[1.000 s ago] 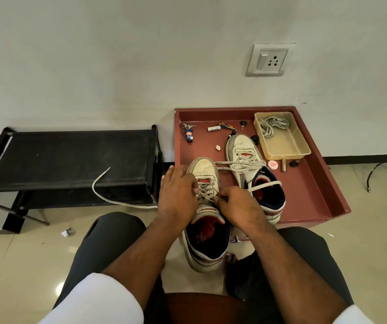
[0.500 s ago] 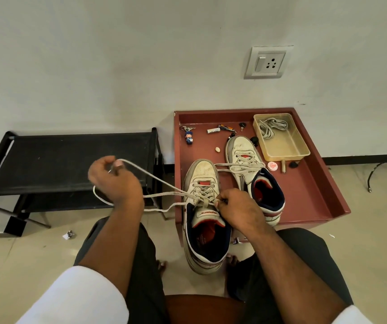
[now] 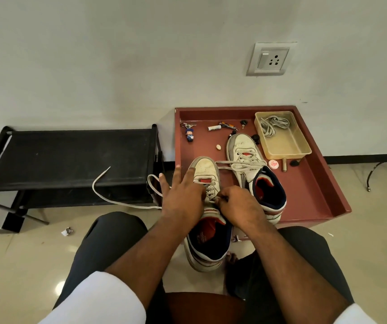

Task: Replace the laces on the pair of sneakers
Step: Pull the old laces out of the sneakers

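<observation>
The left hand (image 3: 183, 197) is laid over the lace area of the near sneaker (image 3: 207, 213), fingers spread and mostly straight, index reaching toward the toe cap; nothing is seen gripped in it, though its thumb side is hidden. The right hand (image 3: 239, 206) is curled, fingertips pinched on the lace (image 3: 117, 199) at an eyelet approx. mid-tongue. The near sneaker is propped w/ its toe on the front-left edge of the red tray (image 3: 314, 197) and its heel hanging off toward the floor, between the knees. The lace is seen crossed through the lower eyelets only; the upper eyelets near the collar appear unthreaded, and a long free end is trailed off the left side, across the floor and up onto the black rack (image 3: 71, 157). The far sneaker (image 3: 253, 169) is set inside the tray, nr. the centre, w/ a grey lace (image 3: 241, 163) pulled loosely across it and only the first rows seemingly done. A bundle of spare laces (image 3: 272, 125) is kept in the tan plastic bin (image 3: 290, 146) at the back-right corner of the tray; whether these are old or new can't be told. Small items (keychain figure (image 3: 189, 134), keys, a battery) are scattered along the tray's back edge. Judged overall: work is approx. mid-way on the near shoe and barely started on the far one; remaining are the upper rows, tightening and tying on both. Slack in the trailing end is likely to need taking up before the next eyelet is threaded.
</observation>
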The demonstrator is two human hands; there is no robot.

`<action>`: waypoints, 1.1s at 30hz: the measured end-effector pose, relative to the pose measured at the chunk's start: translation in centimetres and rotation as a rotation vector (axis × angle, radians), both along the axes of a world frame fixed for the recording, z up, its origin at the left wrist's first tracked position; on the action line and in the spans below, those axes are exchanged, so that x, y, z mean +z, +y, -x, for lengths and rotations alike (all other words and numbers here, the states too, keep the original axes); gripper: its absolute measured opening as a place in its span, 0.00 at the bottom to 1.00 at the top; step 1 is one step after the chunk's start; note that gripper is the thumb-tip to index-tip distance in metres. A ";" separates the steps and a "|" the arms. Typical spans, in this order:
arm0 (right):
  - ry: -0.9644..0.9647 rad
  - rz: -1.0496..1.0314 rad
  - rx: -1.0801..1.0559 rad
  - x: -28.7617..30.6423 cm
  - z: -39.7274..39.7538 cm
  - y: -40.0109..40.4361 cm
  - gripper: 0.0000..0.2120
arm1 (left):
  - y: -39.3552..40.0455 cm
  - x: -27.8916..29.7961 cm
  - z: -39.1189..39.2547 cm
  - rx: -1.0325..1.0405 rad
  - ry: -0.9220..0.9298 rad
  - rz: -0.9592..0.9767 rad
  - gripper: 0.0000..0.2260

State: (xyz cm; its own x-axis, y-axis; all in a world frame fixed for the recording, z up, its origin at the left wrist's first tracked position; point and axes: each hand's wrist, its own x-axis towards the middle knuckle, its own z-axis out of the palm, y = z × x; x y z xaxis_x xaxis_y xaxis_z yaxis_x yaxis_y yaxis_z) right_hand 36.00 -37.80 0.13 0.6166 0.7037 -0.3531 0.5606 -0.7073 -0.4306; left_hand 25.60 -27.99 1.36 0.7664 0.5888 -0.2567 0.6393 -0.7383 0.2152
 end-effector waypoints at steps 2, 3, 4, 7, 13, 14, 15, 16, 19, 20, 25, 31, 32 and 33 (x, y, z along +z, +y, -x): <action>0.004 0.003 0.004 0.1 0.0 0.0 0.09 | -0.3 0.0 0.0 0.025 -0.035 -0.018 0.08; 0.010 0.002 0.006 0.1 0.0 -0.1 0.09 | -0.3 0.0 0.1 0.058 -0.066 0.003 0.08; 0.015 -0.003 0.006 0.1 0.0 -0.1 0.09 | -0.2 -0.1 0.1 0.098 -0.099 0.043 0.08; 0.039 -0.008 0.008 0.3 0.0 -0.1 0.10 | 0.1 -0.2 0.3 0.178 -0.185 0.120 0.07; 0.064 0.020 0.008 0.3 -0.2 -0.3 0.10 | 3.1 1.0 1.8 0.510 -0.552 0.095 0.08; 0.071 0.022 0.003 0.3 -0.2 -0.3 0.10 | 4.3 0.8 2.1 0.640 -0.650 0.140 0.08; 0.076 0.023 0.000 0.2 -0.2 -0.3 0.10 | 5.6 0.6 2.5 0.778 -0.764 0.194 0.08; 0.078 0.021 -0.001 0.1 -0.2 -0.3 0.09 | 6.7 0.3 3.0 0.920 -0.884 0.255 0.10; 0.058 -0.011 -0.027 0.1 0.0 -0.1 0.10 | 7.6 0.2 4.2 1.107 -0.979 0.236 0.26; 0.060 -0.035 -0.041 0.1 0.0 0.0 0.12 | 7.1 0.2 4.1 1.019 -0.944 0.199 0.27; 0.104 -0.088 0.001 -0.2 0.4 0.2 0.18 | 1.9 0.0 1.1 0.354 -0.499 0.425 0.07; -0.038 -0.099 -0.007 -0.5 1.2 0.6 0.12 | 0.4 -0.1 0.5 0.263 -0.113 0.273 0.09; -0.071 -0.100 0.002 -0.5 1.4 0.7 0.12 | 0.7 0.0 0.6 0.277 -0.112 0.288 0.08; -0.096 -0.095 0.012 -0.4 1.6 0.9 0.11 | 1.0 0.0 0.7 0.295 -0.111 0.310 0.06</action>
State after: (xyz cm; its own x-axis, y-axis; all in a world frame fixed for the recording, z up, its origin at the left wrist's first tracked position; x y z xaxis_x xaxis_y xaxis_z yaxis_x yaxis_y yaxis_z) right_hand 34.41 -36.86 -0.30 0.6354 0.7390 -0.2241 0.6109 -0.6585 -0.4396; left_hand 24.94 -26.98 1.35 0.6099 0.6947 -0.3814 0.7736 -0.4172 0.4770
